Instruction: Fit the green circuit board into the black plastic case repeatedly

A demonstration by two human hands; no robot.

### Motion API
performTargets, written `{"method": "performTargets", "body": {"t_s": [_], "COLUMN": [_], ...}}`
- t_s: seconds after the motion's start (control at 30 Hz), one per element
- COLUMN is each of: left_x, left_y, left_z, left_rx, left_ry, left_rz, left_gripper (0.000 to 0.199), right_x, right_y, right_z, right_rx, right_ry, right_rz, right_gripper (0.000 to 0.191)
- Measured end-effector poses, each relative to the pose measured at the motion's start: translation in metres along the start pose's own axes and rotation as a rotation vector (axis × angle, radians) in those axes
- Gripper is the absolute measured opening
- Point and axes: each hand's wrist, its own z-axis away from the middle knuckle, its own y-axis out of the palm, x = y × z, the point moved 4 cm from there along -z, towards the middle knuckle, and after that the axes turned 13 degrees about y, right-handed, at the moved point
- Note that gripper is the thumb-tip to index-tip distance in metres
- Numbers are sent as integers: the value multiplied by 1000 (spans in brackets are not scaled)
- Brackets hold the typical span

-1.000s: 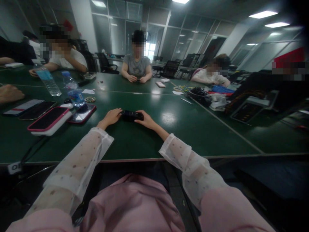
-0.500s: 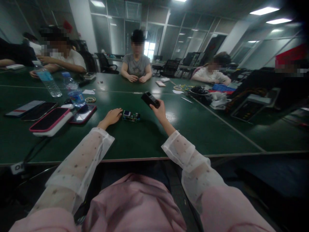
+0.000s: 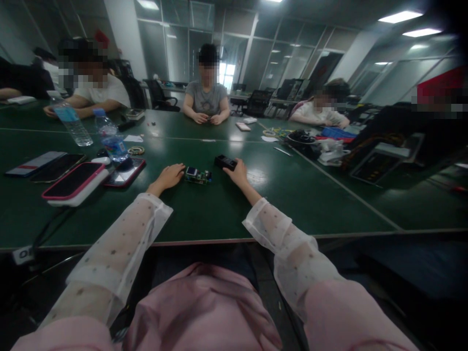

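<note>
On the green table point(image 3: 204, 214) lies a small circuit board point(image 3: 198, 175) with a square screen at its left end. My left hand point(image 3: 170, 176) rests palm down on the tabletop just left of the board, fingers stretched out and holding nothing. To the board's right, my right hand point(image 3: 238, 172) grips a black box-shaped device point(image 3: 224, 161) by its right end, thumb on the near side. The device is low, at or close to the table surface; whether it touches cannot be made out.
Several phones, among them a pink-rimmed one point(image 3: 75, 180), lie at the left near two water bottles point(image 3: 113, 139). A tape roll point(image 3: 136, 150) is behind them. A pen point(image 3: 283, 151) and a white plastic bag point(image 3: 332, 152) lie to the right. Co-workers sit around the table.
My right hand has lowered the black device toward the table, from tilted to nearly flat. My left hand and the circuit board stay put. At the left, a co-worker's raised arm has come down.
</note>
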Motion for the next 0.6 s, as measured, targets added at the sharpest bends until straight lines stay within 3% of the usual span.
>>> {"method": "performTargets", "body": {"t_s": [0.1, 0.23, 0.47, 0.6], "left_x": [0, -4, -8, -7], "left_y": [-1, -3, -6, -5], "left_z": [1, 1, 2, 2], "left_rx": [-6, 3, 23, 25], "left_ry": [-7, -5, -12, -12], "left_rz": [0, -9, -6, 3], "left_gripper": [48, 49, 49, 49], "right_x": [4, 9, 15, 17], "right_y": [-5, -12, -15, -16], "right_z": [2, 6, 11, 12], "right_rx": [-107, -225, -158, -160], "right_ry": [-7, -44, 30, -34], "right_rz": [-88, -150, -214, -218], "right_gripper": [76, 73, 82, 81]}}
